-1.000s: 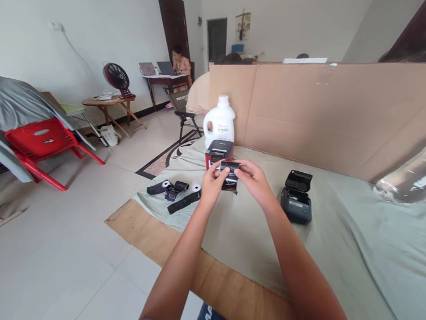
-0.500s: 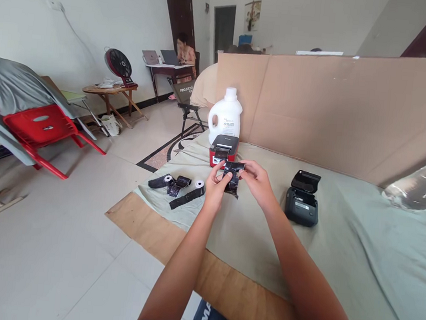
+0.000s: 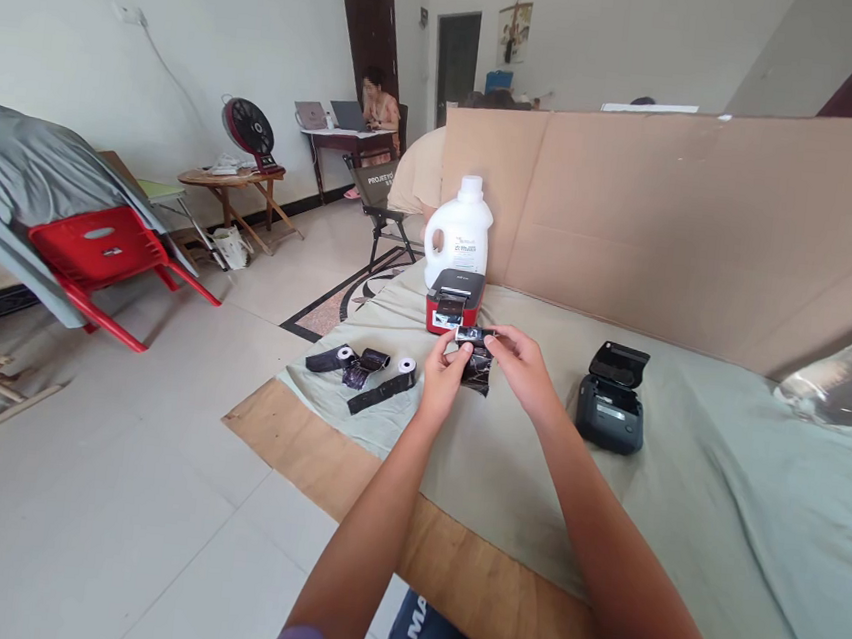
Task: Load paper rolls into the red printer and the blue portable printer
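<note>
Between my hands is a black paper roll, a loose strip hanging from its underside and a pale end showing at the left. My left hand pinches its left side, thumb in front. On the right side, the fingers of my right hand are closed on the roll. Just behind my hands stands a red and black label printer, a black strip at its front. Several black paper rolls, partly unwound, lie to the left on the cloth.
A dark portable printer with its lid raised sits at the right. Behind the label printer are a white jug and a cardboard panel. Green cloth covers a wooden board. A person sits at a far desk.
The roll has turned in my hands, so its pale left end now shows and the strip hangs lower. The whole view has shifted slightly, with things appearing farther right.
</note>
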Demonstrator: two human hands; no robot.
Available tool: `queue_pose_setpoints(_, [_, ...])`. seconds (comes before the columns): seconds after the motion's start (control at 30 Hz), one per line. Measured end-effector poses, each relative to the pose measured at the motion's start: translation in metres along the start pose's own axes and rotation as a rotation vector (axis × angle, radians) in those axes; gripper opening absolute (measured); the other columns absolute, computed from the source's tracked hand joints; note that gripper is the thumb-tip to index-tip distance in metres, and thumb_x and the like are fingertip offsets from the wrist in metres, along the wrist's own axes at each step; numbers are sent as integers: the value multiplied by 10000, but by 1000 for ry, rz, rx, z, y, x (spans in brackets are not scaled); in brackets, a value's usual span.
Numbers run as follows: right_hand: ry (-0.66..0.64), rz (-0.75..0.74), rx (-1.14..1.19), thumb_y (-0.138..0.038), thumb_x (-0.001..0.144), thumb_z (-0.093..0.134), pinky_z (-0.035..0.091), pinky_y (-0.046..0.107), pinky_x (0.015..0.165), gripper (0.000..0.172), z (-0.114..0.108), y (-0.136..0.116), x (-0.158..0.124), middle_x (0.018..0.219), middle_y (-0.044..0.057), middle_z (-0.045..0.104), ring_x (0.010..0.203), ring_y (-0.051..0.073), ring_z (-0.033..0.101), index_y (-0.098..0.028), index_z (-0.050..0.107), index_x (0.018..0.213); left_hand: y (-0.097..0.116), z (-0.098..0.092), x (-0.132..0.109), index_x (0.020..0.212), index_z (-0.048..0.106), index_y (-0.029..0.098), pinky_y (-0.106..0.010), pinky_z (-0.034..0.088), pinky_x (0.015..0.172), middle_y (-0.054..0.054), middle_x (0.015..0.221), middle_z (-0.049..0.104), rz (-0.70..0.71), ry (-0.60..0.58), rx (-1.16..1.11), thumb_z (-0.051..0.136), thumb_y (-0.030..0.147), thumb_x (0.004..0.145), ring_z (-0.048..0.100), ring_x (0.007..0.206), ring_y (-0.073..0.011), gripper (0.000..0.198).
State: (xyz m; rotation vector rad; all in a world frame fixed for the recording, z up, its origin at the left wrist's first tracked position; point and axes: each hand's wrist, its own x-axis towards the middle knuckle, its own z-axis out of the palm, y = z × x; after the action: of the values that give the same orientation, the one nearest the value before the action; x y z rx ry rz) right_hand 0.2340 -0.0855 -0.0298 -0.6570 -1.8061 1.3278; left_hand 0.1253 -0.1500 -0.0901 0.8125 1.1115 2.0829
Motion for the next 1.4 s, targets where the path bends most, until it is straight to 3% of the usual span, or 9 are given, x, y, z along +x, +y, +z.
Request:
queue_pose_setpoints(0.17, [45, -16, -22, -483, 791, 637, 497, 340, 763, 342, 2, 2, 0, 866, 52, 713, 802, 200, 647, -180, 667, 946, 2, 0, -3, 1189, 615, 152, -219, 445, 552, 16, 640, 670, -20, 21, 32, 750, 543, 760, 587, 539, -115, 596])
queue_pose_setpoints(0.43, [89, 46, -26, -485, 766, 645, 474, 314, 643, 356, 0, 6, 1, 771, 33, 688, 680, 178, 609, -181, 664, 949, 5, -1, -3, 1300, 586, 153, -225, 478, 582, 5, 655, 693, 42, 46, -9, 730, 501, 804, 617, 567, -124, 622])
queue_pose_setpoints(0.63, [86, 58, -21, -504, 767, 643, 471, 307, 643, 365, 3, 8, 1, 772, 33, 696, 709, 183, 617, -179, 667, 931, 2, -1, -2, 1381, 538, 149, -235, 487, 583, -9, 685, 715, 12, 0, -4, 741, 526, 785, 642, 583, -138, 734])
queue_pose_setpoints(0.87, [120, 68, -46, -506, 770, 643, 487, 318, 651, 355, 0, 10, 3, 787, 41, 703, 728, 193, 622, -185, 671, 920, 10, 1, -8, 1401, 532, 168, -225, 481, 588, 16, 635, 680, 34, -28, 21, 721, 512, 813, 603, 553, -117, 707])
queue_pose_setpoints(1.1, [99, 50, -6, -505, 782, 653, 479, 311, 684, 348, 0, 10, 2, 841, 42, 710, 766, 187, 612, -184, 703, 906, 4, -2, -6, 1438, 493, 168, -232, 485, 623, 41, 592, 623, 5, -61, 48, 717, 498, 817, 583, 560, -112, 738])
queue_pose_setpoints(1.27, [107, 57, -1, -533, 795, 644, 456, 289, 633, 360, -1, 13, 3, 750, 15, 667, 673, 159, 569, -188, 693, 887, -2, -5, -2, 1379, 545, 177, -223, 452, 635, 42, 630, 593, 18, -109, 56, 726, 505, 805, 539, 592, -105, 686])
queue_pose_setpoints(1.4, [108, 82, -6, -534, 816, 623, 419, 267, 566, 361, -2, 9, 2, 665, -17, 614, 595, 142, 526, -215, 668, 978, -6, -7, 1, 1201, 650, 189, -214, 403, 619, 47, 651, 503, 104, -61, 154, 720, 512, 805, 453, 603, -99, 515])
